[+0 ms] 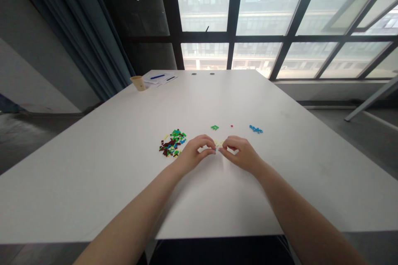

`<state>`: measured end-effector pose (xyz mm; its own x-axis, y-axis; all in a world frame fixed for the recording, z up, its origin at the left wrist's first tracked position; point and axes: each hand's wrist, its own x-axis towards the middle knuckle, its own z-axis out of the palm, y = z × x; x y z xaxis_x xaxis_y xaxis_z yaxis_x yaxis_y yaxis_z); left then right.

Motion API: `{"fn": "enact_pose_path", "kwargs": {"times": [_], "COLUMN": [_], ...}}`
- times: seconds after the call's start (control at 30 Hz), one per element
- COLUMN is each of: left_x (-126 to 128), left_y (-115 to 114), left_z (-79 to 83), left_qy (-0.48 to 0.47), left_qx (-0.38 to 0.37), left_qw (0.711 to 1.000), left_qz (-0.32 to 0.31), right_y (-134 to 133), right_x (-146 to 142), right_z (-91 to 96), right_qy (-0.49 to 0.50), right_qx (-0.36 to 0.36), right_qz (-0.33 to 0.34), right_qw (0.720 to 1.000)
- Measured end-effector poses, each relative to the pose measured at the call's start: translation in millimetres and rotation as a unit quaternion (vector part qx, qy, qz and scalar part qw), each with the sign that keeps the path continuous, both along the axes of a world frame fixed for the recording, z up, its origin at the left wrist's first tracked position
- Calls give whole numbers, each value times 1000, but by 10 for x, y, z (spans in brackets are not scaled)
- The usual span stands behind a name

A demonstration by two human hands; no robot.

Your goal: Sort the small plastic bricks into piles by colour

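My left hand (pixel 197 149) is closed in a pinch, with a speck of a small blue piece (pixel 214 149) at its fingertips. Close beside it, my right hand (pixel 241 152) also pinches; whatever sits between its fingertips is too small to make out. Just behind the fingertips lie a few pale yellow pieces (pixel 221 143), partly hidden by the hands. To the left of my left hand spreads a mixed pile of small plastic pieces (pixel 171 144) in brown, green, blue and yellow. Beyond the hands are a green cluster (pixel 214 127), one red piece (pixel 231 126) and a blue cluster (pixel 256 129).
Everything rests on a white table (pixel 124 182). At its far left stand a tan cup (pixel 138 83) and paper sheets (pixel 160 79) with a blue pen (pixel 157 76) on them. Two dark discs (pixel 203 74) lie near the far edge, before large windows.
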<state>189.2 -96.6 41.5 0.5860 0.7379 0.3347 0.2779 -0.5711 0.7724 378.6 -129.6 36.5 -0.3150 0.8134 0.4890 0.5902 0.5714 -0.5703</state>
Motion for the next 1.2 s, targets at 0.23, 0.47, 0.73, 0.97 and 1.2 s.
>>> {"fn": "enact_pose_path", "kwargs": {"times": [0.23,0.47,0.73,0.97,1.2], "left_x": [-1,-2,26,105,109], "left_y": [-4,-8,15,34,50], "left_z": [-7,1,-88,-188,-238], "left_qy": [-7,-22,-76,-179,-192], "left_qx": [7,-11,-91,-213,-219], "left_qw": [1000,1000,993,960,956], "left_qz": [-21,-17,-29,-41,-40], "right_y": [-21,-14,-26,-7,3], "right_x": [-18,-17,-35,-46,-93], "right_z": [-18,-41,-32,-55,-81], "right_qy": [-3,-4,24,64,118], "right_qx": [27,32,65,97,92], "right_qz": [27,25,32,31,42], "right_qw": [999,999,997,993,988]}}
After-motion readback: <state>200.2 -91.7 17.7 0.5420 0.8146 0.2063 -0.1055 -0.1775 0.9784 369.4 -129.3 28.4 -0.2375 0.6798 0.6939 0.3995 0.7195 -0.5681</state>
